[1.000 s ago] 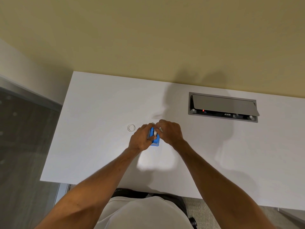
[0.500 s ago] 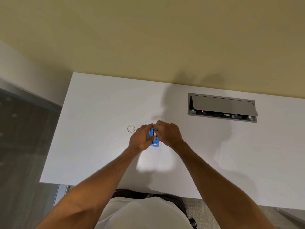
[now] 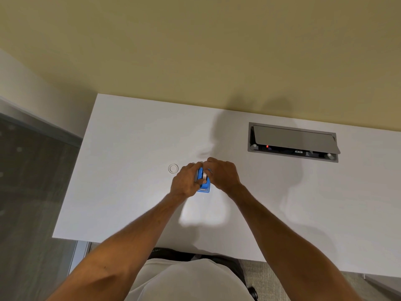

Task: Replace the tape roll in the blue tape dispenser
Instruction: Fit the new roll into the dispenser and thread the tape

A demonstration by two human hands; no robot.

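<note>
Head view, left to right: a clear ring (image 3: pixel 173 168) lies toward the table's (image 3: pixel 130 137) left edge; our left hand (image 3: pixel 184 184) still clamps the blue tape dispenser (image 3: pixel 205 187) mid-table, right hand (image 3: pixel 223 175) now lower, pressing the roll (image 3: pixel 204 176), probably seating it.

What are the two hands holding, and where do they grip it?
Both the left hand and right hand clasp the dispenser, one on each side of its far end.

A white desk (image 3: pixel 130 192) bears a grey cable hatch (image 3: pixel 293 141), seemingly propped open.
</note>
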